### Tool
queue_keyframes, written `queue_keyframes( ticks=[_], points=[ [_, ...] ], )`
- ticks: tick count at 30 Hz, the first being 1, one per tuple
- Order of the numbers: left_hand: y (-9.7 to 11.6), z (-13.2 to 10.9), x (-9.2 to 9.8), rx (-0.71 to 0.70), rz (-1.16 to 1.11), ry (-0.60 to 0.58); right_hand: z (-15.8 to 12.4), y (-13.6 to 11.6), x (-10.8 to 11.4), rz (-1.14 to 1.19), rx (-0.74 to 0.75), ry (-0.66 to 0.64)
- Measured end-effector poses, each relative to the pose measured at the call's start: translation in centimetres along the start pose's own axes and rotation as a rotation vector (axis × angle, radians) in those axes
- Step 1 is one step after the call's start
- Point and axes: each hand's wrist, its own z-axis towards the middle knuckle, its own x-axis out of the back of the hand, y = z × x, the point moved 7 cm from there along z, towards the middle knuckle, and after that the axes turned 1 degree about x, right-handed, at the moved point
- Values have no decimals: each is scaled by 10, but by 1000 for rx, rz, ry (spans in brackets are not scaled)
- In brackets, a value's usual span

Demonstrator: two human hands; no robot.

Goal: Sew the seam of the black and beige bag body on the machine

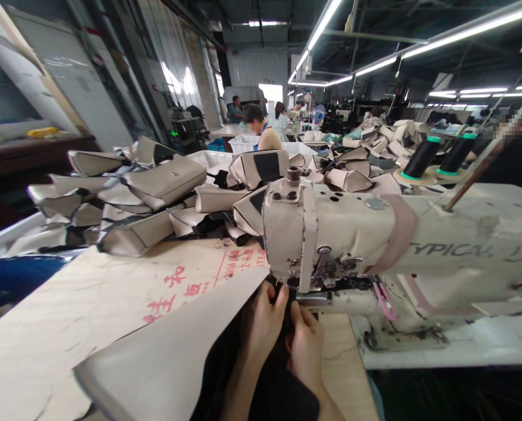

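At the bench point(346, 365), left hand point(265, 321) and right hand point(307, 345) pinch black fabric point(282, 397) under machine point(353, 234).

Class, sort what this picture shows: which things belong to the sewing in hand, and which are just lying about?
In hand: left hand and right hand, both pinching black fabric at the sewing machine; beige panel beside it.
Lying about: heap of beige bags, printed cardboard sheet, blue material at far left.

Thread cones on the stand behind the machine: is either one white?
No. Both thread cones are black with green bases, standing side by side behind the sewing machine.
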Motion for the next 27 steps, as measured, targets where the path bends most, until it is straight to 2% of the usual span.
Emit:
queue_keyframes(
  ticks=[13,27],
  points=[
    [1,-1,2,57,25,-2,-3,1,1,-2,-73,-1],
    [0,1,2,87,39,-20,0,-11,-3,-181,12,-81]
  ],
)
